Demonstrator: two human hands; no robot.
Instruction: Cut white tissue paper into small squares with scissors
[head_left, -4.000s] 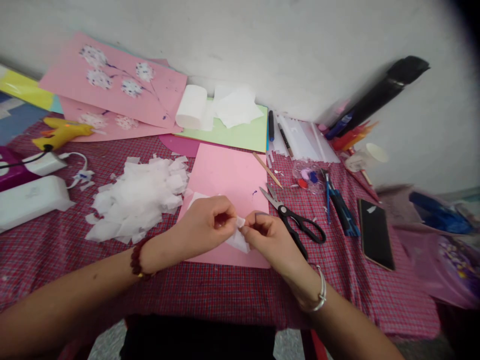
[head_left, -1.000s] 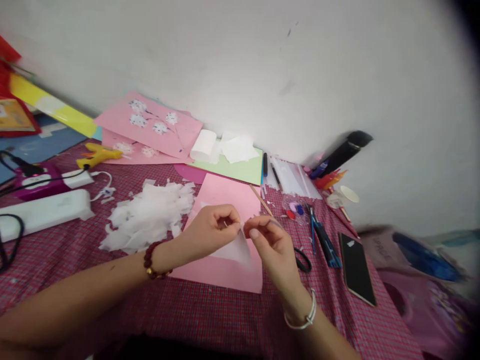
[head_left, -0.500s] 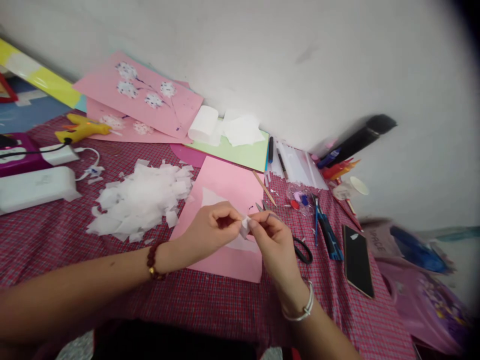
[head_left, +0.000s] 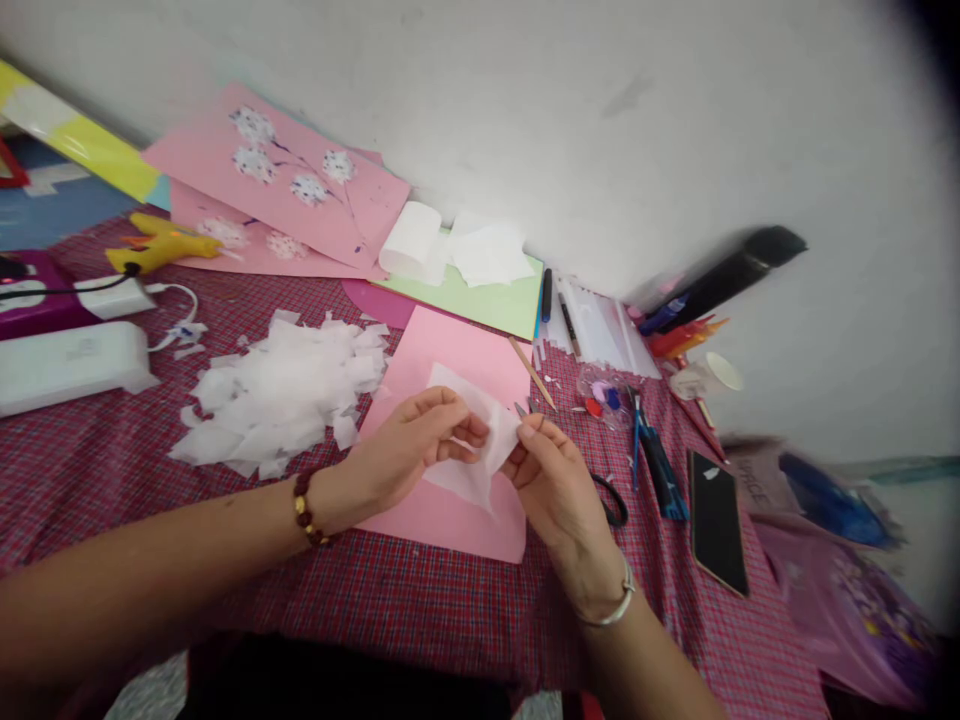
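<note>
A thin white tissue sheet (head_left: pixel 469 482) lies over the pink paper (head_left: pixel 469 535) in front of me, one corner lifted. My right hand (head_left: pixel 559 485) pinches that raised corner between thumb and forefinger. Just left of it, my left hand (head_left: pixel 416 440) hovers over the sheet with fingers loosely curled and apart, nothing visible in them. Scissors (head_left: pixel 611 500) lie partly hidden behind my right hand, with a black handle loop and the blade tips showing. A heap of torn white tissue pieces (head_left: pixel 281 385) sits left of the pink paper.
Pink sheets with white flowers (head_left: pixel 300 220) lean at the back beside a tissue roll (head_left: pixel 411 238). A yellow glue gun (head_left: pixel 161 243) and a white power strip (head_left: pixel 75 365) are at left. To the right are a wooden stick (head_left: pixel 534 372), a box cutter (head_left: pixel 661 475) and a phone (head_left: pixel 718 525).
The small tissue piece formerly pinched between both hands is no longer visible there. My left hand has loosened and drawn slightly left. My right hand now lifts the tissue sheet's corner.
</note>
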